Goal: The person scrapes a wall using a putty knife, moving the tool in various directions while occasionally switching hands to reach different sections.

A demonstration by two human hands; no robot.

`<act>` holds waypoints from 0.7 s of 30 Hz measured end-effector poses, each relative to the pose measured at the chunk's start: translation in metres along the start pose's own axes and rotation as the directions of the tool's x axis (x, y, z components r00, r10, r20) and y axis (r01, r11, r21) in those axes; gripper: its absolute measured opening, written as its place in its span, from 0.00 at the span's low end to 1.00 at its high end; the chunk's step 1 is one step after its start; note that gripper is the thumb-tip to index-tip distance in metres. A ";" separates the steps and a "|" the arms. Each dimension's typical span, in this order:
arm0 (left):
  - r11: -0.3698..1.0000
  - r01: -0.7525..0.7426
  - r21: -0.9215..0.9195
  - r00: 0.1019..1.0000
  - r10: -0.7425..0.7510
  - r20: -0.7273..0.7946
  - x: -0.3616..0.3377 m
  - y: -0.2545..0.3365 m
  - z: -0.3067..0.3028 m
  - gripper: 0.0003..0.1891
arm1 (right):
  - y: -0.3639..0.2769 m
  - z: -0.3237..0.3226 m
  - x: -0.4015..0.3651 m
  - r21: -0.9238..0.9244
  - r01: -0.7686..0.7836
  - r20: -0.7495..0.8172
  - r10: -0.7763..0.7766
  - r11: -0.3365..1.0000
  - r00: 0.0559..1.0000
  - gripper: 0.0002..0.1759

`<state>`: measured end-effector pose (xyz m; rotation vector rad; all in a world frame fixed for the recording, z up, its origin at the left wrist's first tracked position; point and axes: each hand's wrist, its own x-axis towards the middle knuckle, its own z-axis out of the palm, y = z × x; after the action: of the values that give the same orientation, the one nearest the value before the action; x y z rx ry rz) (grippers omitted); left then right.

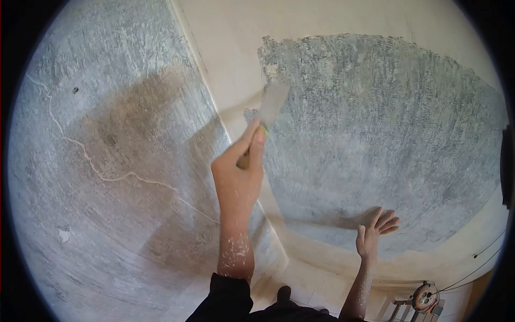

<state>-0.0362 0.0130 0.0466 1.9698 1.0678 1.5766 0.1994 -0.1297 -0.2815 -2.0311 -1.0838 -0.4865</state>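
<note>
One scraper (275,100) is held at a patchy wall (375,129)
Gripped in the left hand (237,178); right hand (369,241) splayed, unclenched

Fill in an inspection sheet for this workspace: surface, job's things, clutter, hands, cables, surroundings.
Surface: right-hand wall, patchy grey area with cream margins; left-hand wall, grey, crossed by a pale wavy line.
Job's things: scraper, blade blurred, near the grey area's left edge; contact unclear.
Clutter: reel, lower right.
Hands: left hand grips the scraper; right hand open, fingers spread, wall contact unclear.
Cables: dark cords by the reel.
Surroundings: pale floor, dark shoe.
</note>
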 end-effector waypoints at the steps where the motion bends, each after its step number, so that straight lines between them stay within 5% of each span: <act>1: 0.998 0.023 -0.061 0.999 -0.020 0.038 -0.004 0.001 0.000 0.20 | 0.001 0.002 0.002 -0.013 0.007 -0.012 -0.007 1.000 1.000 0.48; 8: 0.990 -0.137 -0.043 0.990 0.136 -0.027 -0.001 -0.017 0.003 0.20 | -0.003 -0.001 0.008 -0.016 -0.006 -0.020 0.006 1.000 1.000 0.47; 14: 0.993 -0.079 -0.092 0.997 0.079 -0.009 0.024 0.028 -0.005 0.18 | -0.006 -0.004 0.008 -0.020 -0.013 -0.014 0.013 1.000 1.000 0.46; 17: 0.992 -0.082 -0.091 0.996 0.085 0.029 0.002 -0.007 0.004 0.20 | -0.003 -0.010 0.007 0.010 -0.039 0.061 0.038 0.999 0.997 0.47; 21: 0.974 -0.217 -0.061 0.971 0.209 -0.113 0.027 0.010 0.008 0.17 | -0.002 -0.013 0.004 0.022 -0.037 0.095 0.034 0.999 0.995 0.47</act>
<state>-0.0235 0.0285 0.0689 2.0268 0.8468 1.8237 0.2001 -0.1364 -0.2698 -2.0665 -1.1028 -0.3601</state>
